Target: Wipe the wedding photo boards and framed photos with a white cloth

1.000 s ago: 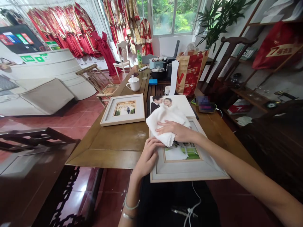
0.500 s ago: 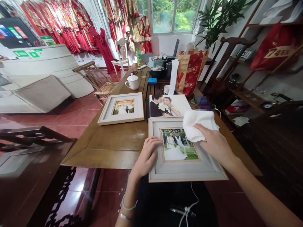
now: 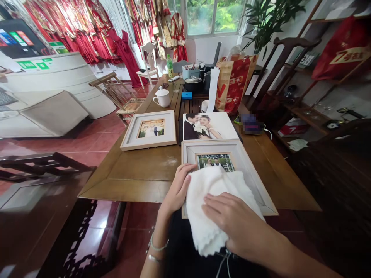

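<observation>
A picture frame [image 3: 259, 193] with a pale border and light wood edges lies at the table's near edge, a photo of a couple inside it. My left hand [image 3: 178, 187] grips its left side, fingers together over the border. Spread across the lower part of the frame is a white cloth [image 3: 199, 216], which hides most of the photo and hangs over the near edge. My right hand [image 3: 232, 218] presses on this cloth, closed on it with the fingers bunched. Behind the frame lies a frameless photo panel [image 3: 224, 129] of a couple.
A second picture frame [image 3: 130, 135] lies left on the wooden table [image 3: 139, 170]. Farther back are a lidded white mug [image 3: 162, 98], a blue box [image 3: 187, 95], a small white cup [image 3: 204, 105] and a red-brown paper bag [image 3: 234, 85]. A bamboo chair [image 3: 116, 90] stands left.
My right hand has drawn the cloth from the frame's upper right corner down and left, over the photo and the near edge. My left hand has stayed at the frame's left side.
</observation>
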`<state>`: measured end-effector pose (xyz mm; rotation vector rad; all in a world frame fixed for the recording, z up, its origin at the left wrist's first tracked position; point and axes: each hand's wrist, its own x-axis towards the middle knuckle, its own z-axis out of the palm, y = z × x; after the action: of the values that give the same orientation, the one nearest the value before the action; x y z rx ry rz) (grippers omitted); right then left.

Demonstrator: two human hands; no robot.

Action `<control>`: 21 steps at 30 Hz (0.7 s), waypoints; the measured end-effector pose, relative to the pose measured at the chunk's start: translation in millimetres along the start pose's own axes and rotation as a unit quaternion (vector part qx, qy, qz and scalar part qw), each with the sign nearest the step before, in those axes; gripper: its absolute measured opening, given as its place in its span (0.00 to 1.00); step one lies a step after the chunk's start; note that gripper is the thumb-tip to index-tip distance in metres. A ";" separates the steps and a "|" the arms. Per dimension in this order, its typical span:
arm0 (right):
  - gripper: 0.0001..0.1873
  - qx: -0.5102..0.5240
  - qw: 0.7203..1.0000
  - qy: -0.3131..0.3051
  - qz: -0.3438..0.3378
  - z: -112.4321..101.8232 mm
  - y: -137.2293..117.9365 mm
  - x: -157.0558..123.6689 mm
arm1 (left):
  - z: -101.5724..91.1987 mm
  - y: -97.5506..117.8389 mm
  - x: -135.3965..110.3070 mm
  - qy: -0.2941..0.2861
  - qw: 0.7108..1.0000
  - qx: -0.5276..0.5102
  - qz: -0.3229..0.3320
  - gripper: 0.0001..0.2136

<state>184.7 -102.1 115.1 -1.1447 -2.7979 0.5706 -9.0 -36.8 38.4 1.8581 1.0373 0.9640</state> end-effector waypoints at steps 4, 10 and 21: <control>0.34 0.053 0.998 -0.003 -0.016 -1.1 9.7 -23.1 | -0.2 -1.2 1.3 -0.001 1.000 0.011 0.018 0.18; 0.30 0.105 0.993 0.059 -0.018 3.3 56.6 -77.2 | -1.5 -3.3 2.6 -0.022 0.998 0.028 0.043 0.16; 0.20 -0.070 0.976 0.155 0.134 -10.1 110.7 -32.5 | -3.0 -4.3 2.5 -0.030 0.998 0.018 0.051 0.20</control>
<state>283.7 -48.7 87.1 -1.5063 -2.4682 0.1874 -11.9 -32.2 36.5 1.9737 0.9364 0.9471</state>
